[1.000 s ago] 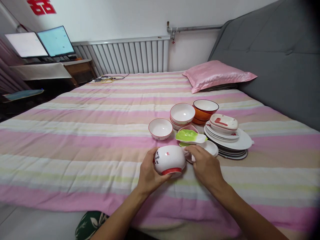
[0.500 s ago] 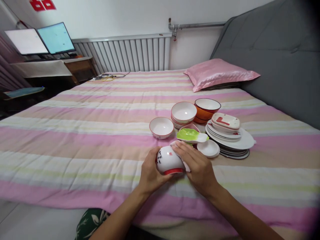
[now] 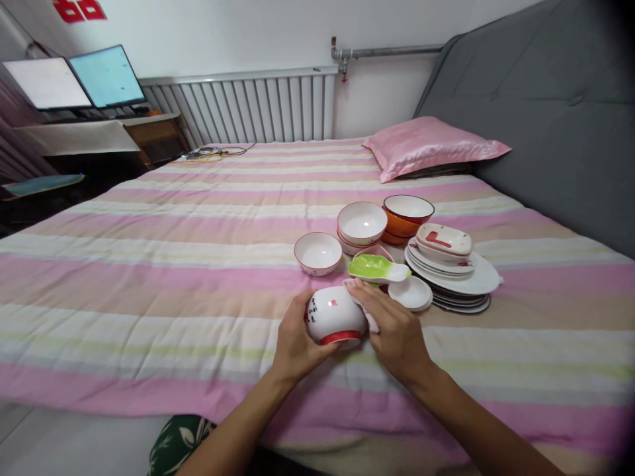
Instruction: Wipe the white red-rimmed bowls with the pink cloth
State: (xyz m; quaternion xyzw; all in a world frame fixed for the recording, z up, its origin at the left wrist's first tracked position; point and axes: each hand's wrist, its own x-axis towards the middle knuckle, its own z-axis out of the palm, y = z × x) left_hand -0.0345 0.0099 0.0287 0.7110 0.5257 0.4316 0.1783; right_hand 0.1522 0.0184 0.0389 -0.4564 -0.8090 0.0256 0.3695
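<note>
On the near side of the green dish (image 3: pixel 370 266), the person's left hand (image 3: pixel 296 338) grips a tilted, red-footed white bowl (image 3: pixel 336 316) while the right hand (image 3: pixel 399 336) holds a pale cloth (image 3: pixel 371 322) against the bowl's outer wall.

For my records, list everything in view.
held bowl: one, white, front
cloth: one, pinkish, against bowl
lone bowl: one, white, centre
bowl stack: one, white, centre
orange stack: one, orange, behind
upper leaf dish: one, green-white, centre
small dish: one-plus, white, centre
plate stack: one, mixed, right
top dish: one, white, atop plates
pillow: one, pink, rear
headboard: one, grey, right
bedspread: one, striped, underneath
radiator: one, silver, back
monitors: two, white-blue, left
desk: one, brown, left
left hand: one, on bowl
right hand: one, on cloth
</note>
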